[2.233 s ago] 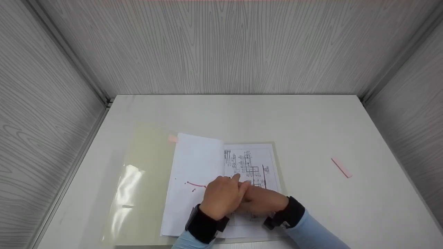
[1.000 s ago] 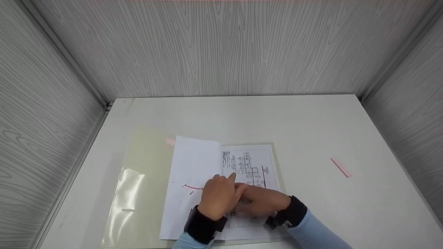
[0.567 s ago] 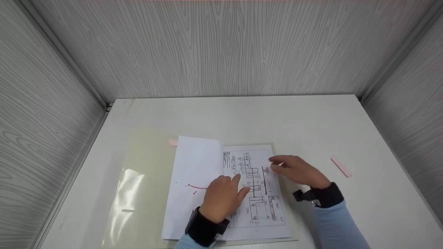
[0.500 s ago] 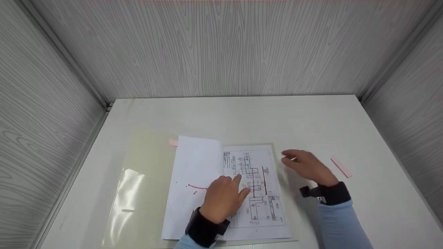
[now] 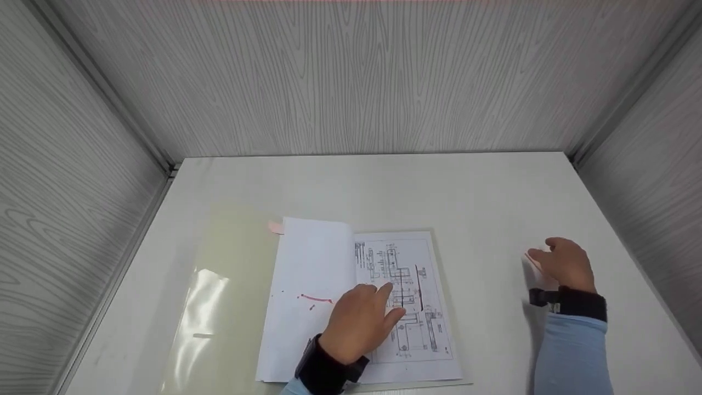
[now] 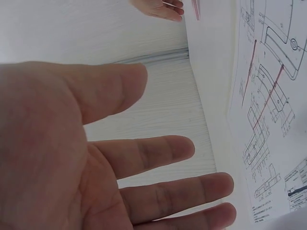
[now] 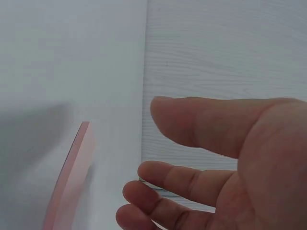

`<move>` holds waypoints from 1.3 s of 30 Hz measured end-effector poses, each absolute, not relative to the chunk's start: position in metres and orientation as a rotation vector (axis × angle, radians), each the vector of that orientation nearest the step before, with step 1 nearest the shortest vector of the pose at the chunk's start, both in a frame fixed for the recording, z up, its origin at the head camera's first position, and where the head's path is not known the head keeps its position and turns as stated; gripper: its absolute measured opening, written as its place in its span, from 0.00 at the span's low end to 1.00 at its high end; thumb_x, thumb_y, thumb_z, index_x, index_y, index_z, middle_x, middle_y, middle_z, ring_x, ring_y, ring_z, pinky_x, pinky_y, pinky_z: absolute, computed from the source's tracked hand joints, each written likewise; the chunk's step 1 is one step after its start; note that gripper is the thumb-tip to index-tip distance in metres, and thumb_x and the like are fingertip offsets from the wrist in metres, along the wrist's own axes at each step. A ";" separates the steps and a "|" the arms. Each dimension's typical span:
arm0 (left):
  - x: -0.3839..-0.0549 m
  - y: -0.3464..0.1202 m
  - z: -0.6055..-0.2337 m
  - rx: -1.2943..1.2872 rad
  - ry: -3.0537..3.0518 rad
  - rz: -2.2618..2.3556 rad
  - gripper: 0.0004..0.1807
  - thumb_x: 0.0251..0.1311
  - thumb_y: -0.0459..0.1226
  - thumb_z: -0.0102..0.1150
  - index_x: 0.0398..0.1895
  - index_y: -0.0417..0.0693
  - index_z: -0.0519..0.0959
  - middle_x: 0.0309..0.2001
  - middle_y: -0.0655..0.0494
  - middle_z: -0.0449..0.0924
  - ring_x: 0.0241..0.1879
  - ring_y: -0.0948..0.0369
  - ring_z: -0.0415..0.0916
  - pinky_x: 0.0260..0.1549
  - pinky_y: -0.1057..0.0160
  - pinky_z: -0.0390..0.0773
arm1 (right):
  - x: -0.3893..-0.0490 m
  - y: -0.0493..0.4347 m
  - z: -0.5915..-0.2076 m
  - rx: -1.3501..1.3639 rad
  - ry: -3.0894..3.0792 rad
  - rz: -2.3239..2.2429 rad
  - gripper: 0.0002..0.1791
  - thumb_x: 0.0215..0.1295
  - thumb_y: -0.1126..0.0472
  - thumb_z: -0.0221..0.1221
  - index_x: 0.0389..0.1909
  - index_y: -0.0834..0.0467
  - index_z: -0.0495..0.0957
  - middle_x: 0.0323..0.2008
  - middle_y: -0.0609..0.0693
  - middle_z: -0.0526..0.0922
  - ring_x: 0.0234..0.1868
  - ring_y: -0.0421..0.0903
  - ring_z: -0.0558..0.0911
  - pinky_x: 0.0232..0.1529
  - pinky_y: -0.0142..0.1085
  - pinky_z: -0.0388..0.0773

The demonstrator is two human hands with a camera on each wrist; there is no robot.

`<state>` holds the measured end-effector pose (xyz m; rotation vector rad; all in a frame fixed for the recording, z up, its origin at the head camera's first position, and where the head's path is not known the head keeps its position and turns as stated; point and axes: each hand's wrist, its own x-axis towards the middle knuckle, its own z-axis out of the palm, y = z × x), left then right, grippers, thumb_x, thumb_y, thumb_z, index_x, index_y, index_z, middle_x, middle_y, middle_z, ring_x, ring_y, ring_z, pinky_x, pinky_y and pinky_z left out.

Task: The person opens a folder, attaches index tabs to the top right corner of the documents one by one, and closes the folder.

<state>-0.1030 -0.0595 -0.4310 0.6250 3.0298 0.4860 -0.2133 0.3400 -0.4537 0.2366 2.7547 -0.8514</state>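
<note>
A stack of printed sheets (image 5: 422, 329) lies spread in a pale yellowish clear folder (image 5: 225, 323), with line drawings and red strokes on the right-hand page. The turned-over left page (image 5: 312, 252) is white with a small red mark. Over the fold of the pages is my left hand (image 5: 359, 323), its fingers spread and straight in the left wrist view. Off to the right, my right hand (image 5: 567, 266) hovers beside a thin pink pad of sticky notes (image 7: 67, 182). Thumb and fingers there are apart, with nothing between them.
A pink sticky tab (image 5: 276, 227) sticks out from the left page's upper edge. The white table (image 5: 466, 197) is bounded by grey wood-grain panels (image 5: 351, 77) at the back and both sides.
My right hand has left the left hand over the page and moved right to the pink sticky notes. The left hand stays on the sheets, shifted slightly right.
</note>
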 end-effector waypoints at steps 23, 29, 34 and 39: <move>-0.104 -0.060 -0.434 0.653 3.005 0.478 0.27 0.65 0.53 0.54 0.59 0.43 0.76 0.39 0.49 0.82 0.39 0.56 0.78 0.39 0.59 0.77 | -0.216 0.346 -0.470 0.259 2.706 -0.789 0.25 0.60 0.58 0.56 0.51 0.75 0.72 0.42 0.68 0.77 0.38 0.58 0.75 0.32 0.41 0.73; -0.106 -0.060 -0.434 0.652 2.952 0.488 0.28 0.64 0.53 0.56 0.60 0.45 0.75 0.42 0.49 0.82 0.41 0.56 0.78 0.41 0.59 0.78 | -0.217 0.332 -0.455 0.217 2.755 -0.929 0.30 0.70 0.46 0.48 0.55 0.70 0.69 0.47 0.67 0.76 0.44 0.59 0.75 0.38 0.46 0.72; -0.106 -0.060 -0.433 0.663 2.943 0.504 0.30 0.63 0.54 0.56 0.62 0.46 0.73 0.46 0.49 0.82 0.43 0.56 0.78 0.43 0.59 0.78 | -0.214 0.296 -0.438 0.036 2.759 -1.197 0.29 0.70 0.42 0.48 0.58 0.62 0.69 0.45 0.62 0.78 0.42 0.55 0.80 0.38 0.41 0.74; -0.106 -0.060 -0.432 0.707 3.015 0.580 0.35 0.60 0.52 0.61 0.66 0.45 0.68 0.45 0.50 0.81 0.42 0.58 0.78 0.40 0.61 0.78 | -0.205 0.242 -0.431 -0.334 2.689 -1.268 0.24 0.72 0.47 0.51 0.61 0.57 0.71 0.39 0.55 0.79 0.35 0.50 0.81 0.35 0.39 0.76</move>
